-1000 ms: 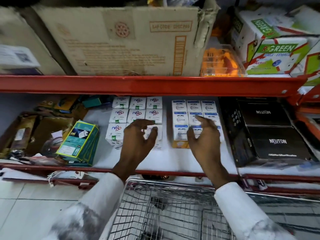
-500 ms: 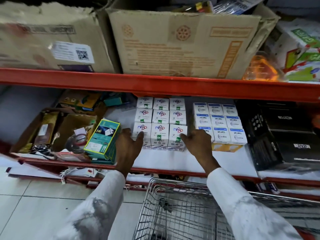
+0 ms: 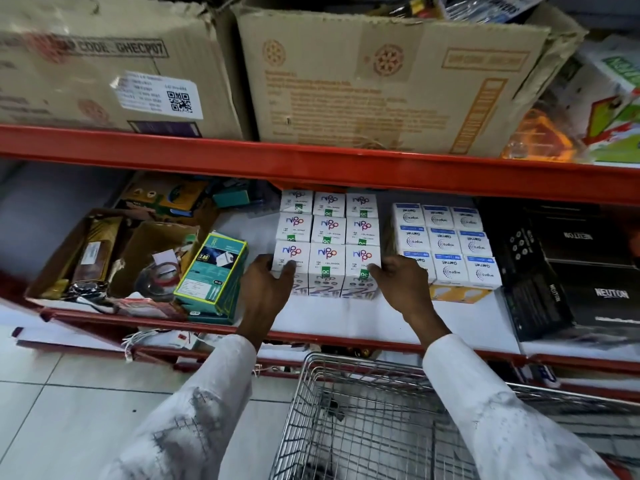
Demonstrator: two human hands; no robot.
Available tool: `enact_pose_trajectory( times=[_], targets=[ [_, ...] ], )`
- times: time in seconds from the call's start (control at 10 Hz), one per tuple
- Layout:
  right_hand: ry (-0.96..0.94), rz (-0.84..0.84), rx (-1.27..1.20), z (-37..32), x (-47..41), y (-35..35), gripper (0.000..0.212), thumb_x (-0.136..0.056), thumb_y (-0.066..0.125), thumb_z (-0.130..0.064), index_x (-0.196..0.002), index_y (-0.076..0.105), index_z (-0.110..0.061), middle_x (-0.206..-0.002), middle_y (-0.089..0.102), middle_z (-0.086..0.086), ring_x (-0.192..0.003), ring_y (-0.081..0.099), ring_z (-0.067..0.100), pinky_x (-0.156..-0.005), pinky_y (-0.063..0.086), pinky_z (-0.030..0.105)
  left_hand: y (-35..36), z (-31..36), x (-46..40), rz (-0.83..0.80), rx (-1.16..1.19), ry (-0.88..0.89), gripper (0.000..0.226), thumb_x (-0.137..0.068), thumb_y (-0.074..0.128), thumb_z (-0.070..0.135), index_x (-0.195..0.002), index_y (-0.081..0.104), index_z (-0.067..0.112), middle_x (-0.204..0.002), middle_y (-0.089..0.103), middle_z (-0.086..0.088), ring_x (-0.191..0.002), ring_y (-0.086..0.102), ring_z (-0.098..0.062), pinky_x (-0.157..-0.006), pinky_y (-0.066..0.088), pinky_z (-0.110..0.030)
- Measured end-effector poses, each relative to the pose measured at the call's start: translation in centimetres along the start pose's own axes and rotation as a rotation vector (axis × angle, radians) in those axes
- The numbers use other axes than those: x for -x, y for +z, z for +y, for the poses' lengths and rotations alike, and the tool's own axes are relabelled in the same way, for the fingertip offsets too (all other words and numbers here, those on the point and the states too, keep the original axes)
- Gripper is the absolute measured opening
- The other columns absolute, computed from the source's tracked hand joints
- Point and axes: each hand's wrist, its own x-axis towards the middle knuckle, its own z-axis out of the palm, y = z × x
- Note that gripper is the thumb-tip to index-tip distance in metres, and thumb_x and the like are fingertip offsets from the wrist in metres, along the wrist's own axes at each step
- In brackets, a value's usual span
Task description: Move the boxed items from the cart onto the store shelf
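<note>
White "nippo" boxes point(image 3: 327, 233) stand in a three-by-three block on the lower store shelf point(image 3: 346, 318). My left hand point(image 3: 265, 289) presses the left side of the front row, thumb on top of the corner box. My right hand point(image 3: 401, 285) clasps the right end of the same row. The front row point(image 3: 326, 263) is squeezed between both hands. To the right stands a block of white and blue "wipro Garnet" boxes point(image 3: 446, 244). The wire cart point(image 3: 363, 420) sits just below the shelf; no boxes show in its visible part.
A stack of teal boxes point(image 3: 214, 271) leans left of my left hand, beside an open cardboard tray point(image 3: 104, 258) of loose goods. Black "Neuton" boxes point(image 3: 588, 271) fill the right. The red upper shelf beam point(image 3: 311, 164) carries large cardboard cartons point(image 3: 381, 81).
Both hands shifted left from the gap between the two blocks and now sit on either end of the nippo front row. My view has swung left and closer.
</note>
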Motion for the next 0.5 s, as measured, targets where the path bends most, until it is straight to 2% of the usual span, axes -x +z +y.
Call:
enact_pose_trajectory(
  times=[0.2, 0.3, 0.4, 0.5],
  targets=[
    [0.019, -0.041, -0.013, 0.4, -0.1, -0.1, 0.032, -0.085, 0.065, -0.032, -0.088, 0.072, -0.001, -0.086, 0.075, 0.016, -0.086, 0.068, 0.031, -0.078, 0.052, 0.038, -0.5, 0.7, 0.7, 0.013, -0.009, 0.007, 0.028, -0.088, 0.065, 0.034, -0.102, 0.067, 0.009, -0.103, 0.074, -0.008, -0.09, 0.068, -0.026, -0.074, 0.039, -0.023],
    [0.013, -0.048, -0.023, 0.4, 0.4, -0.5, 0.031, -0.084, 0.067, -0.032, -0.09, 0.072, -0.002, -0.087, 0.076, 0.015, -0.086, 0.068, 0.03, -0.078, 0.052, 0.036, -1.2, 2.0, 2.0, 0.058, -0.014, 0.054, 0.032, -0.087, 0.067, 0.03, -0.107, 0.063, 0.005, -0.105, 0.072, -0.013, -0.088, 0.066, -0.024, -0.074, 0.039, -0.022],
    [-0.021, -0.042, -0.007, -0.5, 0.9, -1.2, 0.028, -0.083, 0.068, -0.035, -0.092, 0.071, -0.008, -0.088, 0.074, 0.012, -0.086, 0.068, 0.028, -0.076, 0.051, 0.033, -2.3, 3.2, 3.3, 0.127, -0.095, 0.233, 0.036, -0.086, 0.068, 0.026, -0.113, 0.062, 0.003, -0.108, 0.071, -0.016, -0.095, 0.066, -0.027, -0.079, 0.041, -0.021],
    [-0.102, 0.028, -0.026, -2.0, 2.9, -3.0, 0.027, -0.083, 0.069, -0.031, -0.1, 0.069, -0.01, -0.097, 0.074, 0.01, -0.091, 0.068, 0.028, -0.083, 0.054, 0.037, -4.0, 5.4, 4.9, 0.197, -0.206, 0.43, 0.043, -0.087, 0.062, 0.033, -0.122, 0.058, 0.009, -0.119, 0.065, -0.011, -0.11, 0.058, -0.028, -0.093, 0.048, -0.033]
  ],
)
